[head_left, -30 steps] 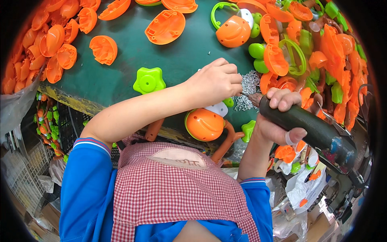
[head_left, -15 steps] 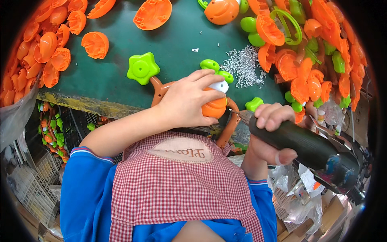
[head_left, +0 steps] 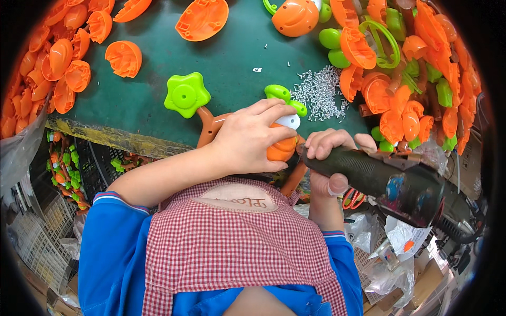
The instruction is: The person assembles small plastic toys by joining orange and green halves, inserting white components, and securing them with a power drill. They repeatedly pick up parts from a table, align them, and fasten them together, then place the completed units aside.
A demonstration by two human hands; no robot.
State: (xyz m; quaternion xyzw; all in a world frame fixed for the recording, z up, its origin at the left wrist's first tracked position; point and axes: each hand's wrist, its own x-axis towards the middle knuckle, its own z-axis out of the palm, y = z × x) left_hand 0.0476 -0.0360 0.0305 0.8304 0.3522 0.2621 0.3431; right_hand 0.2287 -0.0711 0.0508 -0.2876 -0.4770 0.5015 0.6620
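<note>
- The orange body (head_left: 282, 150) is being judged light, stiff and hollow, like moulded plastic; its smooth curve is probably being felt as somewhat slippery.
- A broad palm hold across the dome is being favoured over a pinch; the brown branching tube (head_left: 206, 126) is being judged a less steady place to take hold. Ordinary pressure is likely being tolerated without cracking.
- The body is being held at the near edge of the tabletop (head_left: 226, 63) by the left hand (head_left: 252, 134), its fingers being spread and clamped over the top.
- A black power driver (head_left: 369, 174) is being gripped by the right hand (head_left: 328, 160), its fingers being wrapped around the handle. The tip is being pointed toward the body's right side; whether contact is being made cannot be told.
- A glossy orange surface is being partly hidden by the left hand. Beyond it, a white piece (head_left: 289, 121) and green ovals (head_left: 278, 92) are being seen; at the tube's upper left end, a green star-shaped knob (head_left: 187, 96) is being shown.
- Silver screws (head_left: 319, 95) are being seen heaped just beyond.
</note>
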